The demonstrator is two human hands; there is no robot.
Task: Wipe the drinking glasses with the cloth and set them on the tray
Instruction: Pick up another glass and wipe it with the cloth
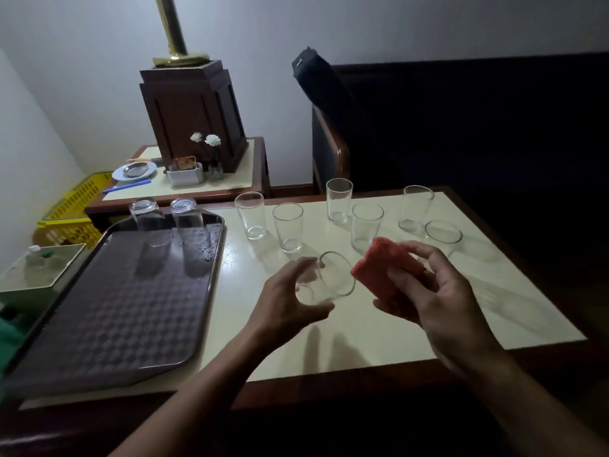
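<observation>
While the brown tray (108, 308) lies at the tabletop's (362, 341) left edge, it carries two inverted glasses (148, 219) (189, 222), side by side along its far rim; both are empty and stand mouth down, and droplets show on the tray beside them. Six upright glasses (250, 214) (288, 227) (338, 201) (365, 227) (416, 209) (443, 235), all empty, stand in a loose row along the far edge of the tabletop, right of the tray. The held glass (333, 278) is off the surface above the middle of the tabletop, tilted with its mouth toward the right. The left hand (290, 305) grips it round the base, fingers and thumb curled about it. The right hand (441, 298) pinches a folded red cloth (385, 268) between thumb and fingers, the cloth's near corner just beside the glass rim; contact cannot be confirmed. Off the left edge, a white box (36, 272) holds what appear to be capped bottles, with a yellow basket (75, 209) behind it. On the side table (237, 179) beyond, a white holder (184, 176) contains cards and a plate (133, 171) bears a small metal dish.
</observation>
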